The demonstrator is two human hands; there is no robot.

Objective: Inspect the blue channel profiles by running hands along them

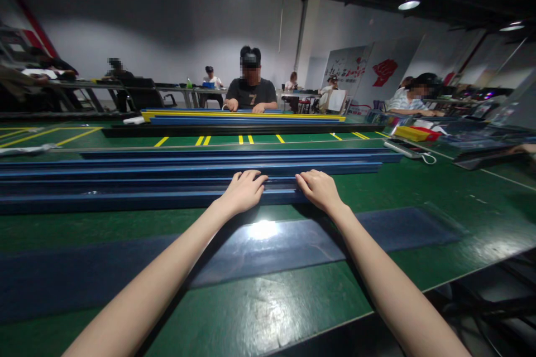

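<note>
Several long blue plastic profile strips (159,168) lie side by side across the green table. My left hand (243,191) is closed over the nearest blue strip (125,198), its fingers bent over the far edge and its thumb lying to the right. A short way to the right, my right hand (319,187) grips the same strip near its right end, with fingers curled over the top. The undersides of both grips are hidden. Below my wrists, a long clear plastic sheet (276,250) lies flat and reflects a ceiling light.
Beyond the strips, a black strip (234,130) and a yellow strip (201,115) lie near a seated person (251,89). A white-cased device (410,148) with a loop stands right on the green table (276,312). Other people sit farther back.
</note>
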